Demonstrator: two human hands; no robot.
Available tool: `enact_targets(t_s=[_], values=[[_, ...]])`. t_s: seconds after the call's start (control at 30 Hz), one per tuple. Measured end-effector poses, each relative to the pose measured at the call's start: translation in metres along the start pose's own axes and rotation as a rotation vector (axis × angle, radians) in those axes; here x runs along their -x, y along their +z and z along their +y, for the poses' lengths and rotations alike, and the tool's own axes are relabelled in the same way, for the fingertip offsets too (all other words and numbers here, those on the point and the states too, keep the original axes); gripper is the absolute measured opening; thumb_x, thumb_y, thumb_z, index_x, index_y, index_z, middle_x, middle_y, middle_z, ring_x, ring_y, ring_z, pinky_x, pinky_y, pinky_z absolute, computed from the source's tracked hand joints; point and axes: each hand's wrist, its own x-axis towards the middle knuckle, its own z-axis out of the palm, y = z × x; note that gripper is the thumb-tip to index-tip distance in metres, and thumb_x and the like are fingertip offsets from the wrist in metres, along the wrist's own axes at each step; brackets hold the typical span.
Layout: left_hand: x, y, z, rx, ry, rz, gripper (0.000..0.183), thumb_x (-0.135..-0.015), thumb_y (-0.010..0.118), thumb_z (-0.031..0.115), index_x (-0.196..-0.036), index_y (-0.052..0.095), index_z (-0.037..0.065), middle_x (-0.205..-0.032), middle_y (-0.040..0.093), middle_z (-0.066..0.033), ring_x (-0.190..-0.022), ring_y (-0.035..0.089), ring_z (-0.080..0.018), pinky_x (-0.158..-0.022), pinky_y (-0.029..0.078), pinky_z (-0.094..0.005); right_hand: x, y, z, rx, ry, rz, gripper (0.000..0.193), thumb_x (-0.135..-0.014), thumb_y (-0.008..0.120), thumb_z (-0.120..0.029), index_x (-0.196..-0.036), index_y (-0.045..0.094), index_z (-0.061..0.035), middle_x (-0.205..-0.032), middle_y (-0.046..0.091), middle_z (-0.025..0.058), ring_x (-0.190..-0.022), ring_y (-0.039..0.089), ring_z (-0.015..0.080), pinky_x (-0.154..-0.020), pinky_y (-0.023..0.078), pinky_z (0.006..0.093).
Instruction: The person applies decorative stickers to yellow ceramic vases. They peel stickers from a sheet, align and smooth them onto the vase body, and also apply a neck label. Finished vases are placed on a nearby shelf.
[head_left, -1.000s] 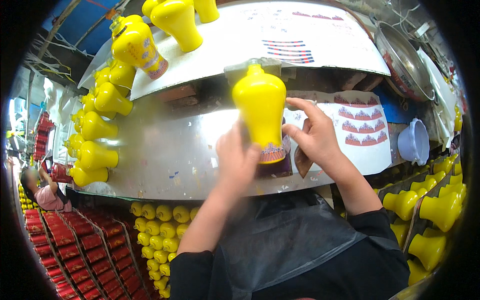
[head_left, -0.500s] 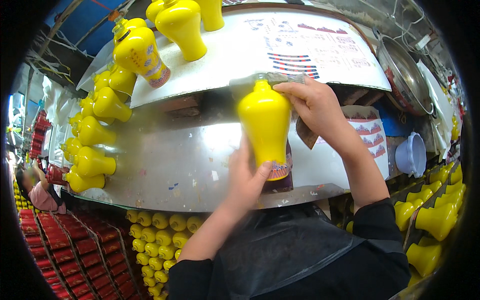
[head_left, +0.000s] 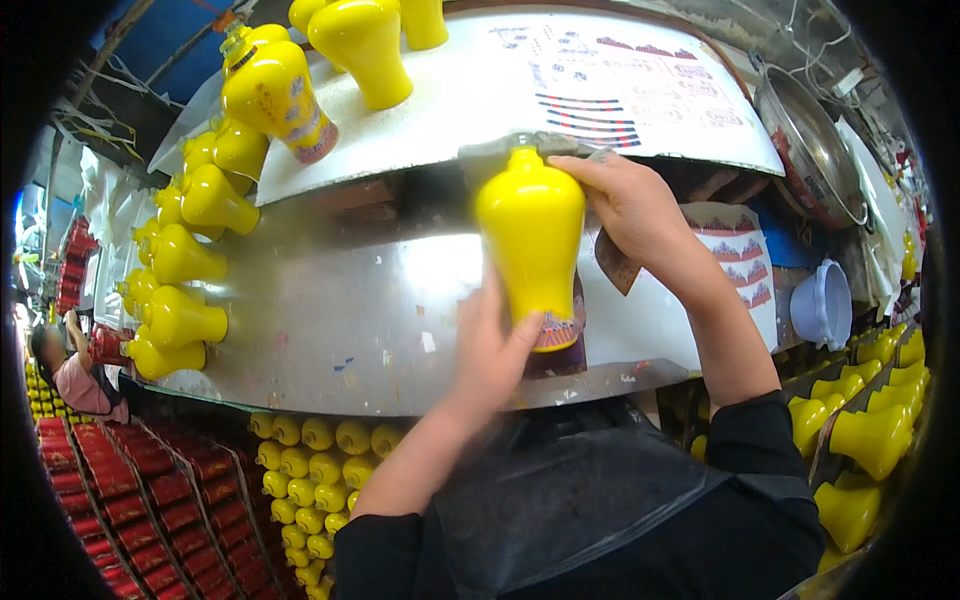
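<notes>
At the metal table (head_left: 380, 300), you have the yellow bottle (head_left: 532, 235) before you, neck pointing away. Your left hand (head_left: 492, 350) clasps its lower end, thumb against the patterned band (head_left: 562, 332). Your right hand (head_left: 635, 210) stretches one finger to its neck; whether other fingers pinch the brown flat piece (head_left: 615, 266), I cannot tell.

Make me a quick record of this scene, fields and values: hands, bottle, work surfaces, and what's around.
Left hand: around the lower part of a yellow bottle, thumb in front
Right hand: index fingertip by the bottle's neck; contact unclear
Bottle decoration: patterned band near the base
Work surface: metal table
Beyond it: white board bearing printed strips and yellow bottles
Right side: pale blue basin, metal pan
Far left: another person in a pink top
</notes>
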Motion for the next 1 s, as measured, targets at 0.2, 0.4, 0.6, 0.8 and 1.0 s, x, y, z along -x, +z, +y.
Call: enact_targets(t_s=[0.2, 0.4, 0.6, 0.8, 1.0], values=[[0.004, -0.004, 0.002, 0.321, -0.182, -0.09, 0.072, -0.103, 0.049, 0.029, -0.16, 0.027, -0.008, -0.138, 0.058, -0.0273, -0.118, 0.056, -0.0382, -0.107, 0.041, -0.0456, 0.071, 0.013, -0.006, -0.521, 0.297, -0.116, 0.059, -0.104, 0.057, -0.036, -0.153, 0.05, -0.0034, -0.125, 0.069, 0.0202, -0.095, 0.065, 0.0208, -0.082, 0.053, 0.0315], [0.011, 0.002, -0.016, -0.157, 0.114, 0.006, 0.073, -0.105, 0.05, 0.034, -0.162, 0.026, -0.006, -0.134, 0.061, -0.0237, -0.117, 0.056, -0.0367, -0.111, 0.035, -0.0467, 0.104, 0.034, -0.026, -0.775, 0.385, -0.269, 0.081, -0.098, 0.068, -0.042, -0.16, 0.036, -0.0005, -0.143, 0.059, 0.0224, -0.091, 0.066, 0.0166, -0.077, 0.055, 0.0273], [0.013, 0.008, -0.02, -0.133, 0.035, 0.038, 0.078, -0.103, 0.057, 0.034, -0.162, 0.026, -0.007, -0.143, 0.059, -0.024, -0.129, 0.054, -0.038, -0.115, 0.032, -0.0473, 0.1, 0.044, -0.035, -0.788, 0.384, -0.185, 0.081, -0.092, 0.074, -0.032, -0.156, 0.041, 0.0044, -0.132, 0.066, 0.0226, -0.106, 0.07, 0.024, -0.092, 0.055, 0.0335], [0.009, 0.009, -0.007, 0.114, 0.029, 0.042, 0.079, -0.102, 0.059, 0.032, -0.161, 0.026, -0.008, -0.145, 0.059, -0.0258, -0.132, 0.057, -0.0374, -0.114, 0.038, -0.0461, 0.104, 0.043, -0.035, -0.85, 0.418, -0.189, 0.081, -0.093, 0.074, -0.03, -0.158, 0.039, 0.0036, -0.136, 0.064, 0.0232, -0.108, 0.068, 0.0215, -0.093, 0.055, 0.0332], [0.008, 0.004, -0.004, 0.327, -0.064, -0.106, 0.075, -0.111, 0.051, 0.022, -0.168, 0.006, 0.003, -0.164, 0.035, -0.0235, -0.149, 0.039, -0.0272, -0.121, 0.033, -0.0379, 0.102, 0.044, -0.035, -0.833, 0.4, -0.176, 0.08, -0.094, 0.073, -0.027, -0.159, 0.037, 0.0034, -0.137, 0.062, 0.0225, -0.11, 0.067, 0.0203, -0.094, 0.054, 0.032]])
